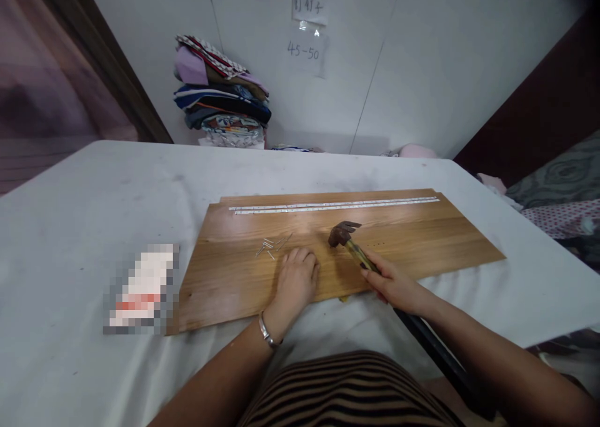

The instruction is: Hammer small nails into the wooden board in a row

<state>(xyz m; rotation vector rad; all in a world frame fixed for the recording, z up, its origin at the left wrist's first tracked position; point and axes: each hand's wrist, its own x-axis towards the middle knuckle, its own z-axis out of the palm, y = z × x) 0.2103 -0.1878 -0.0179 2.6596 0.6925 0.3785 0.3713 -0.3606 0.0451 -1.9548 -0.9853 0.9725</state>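
Observation:
In my right hand point(391, 283) is a claw hammer point(344, 232), gripped around its yellowish neck, with its long black handle running back under my forearm. The rusty brown head hovers above or close to a wooden board point(225, 283); I cannot tell whether it touches. My left hand point(299, 274) rests palm down on the board near its front edge, fingertips turned down and partly hidden. Just beyond those fingers lie several loose nails point(267, 246). A short row of small dark marks point(375, 244) shows on the board to the right of the hammer head.
Two white measuring strips point(328, 206) lie along the board's far side. A white cloth point(84, 227) covers the table. To the left is a blurred-out flat object point(143, 286). Folded clothes point(225, 95) are stacked by the wall, where paper notes point(307, 52) hang.

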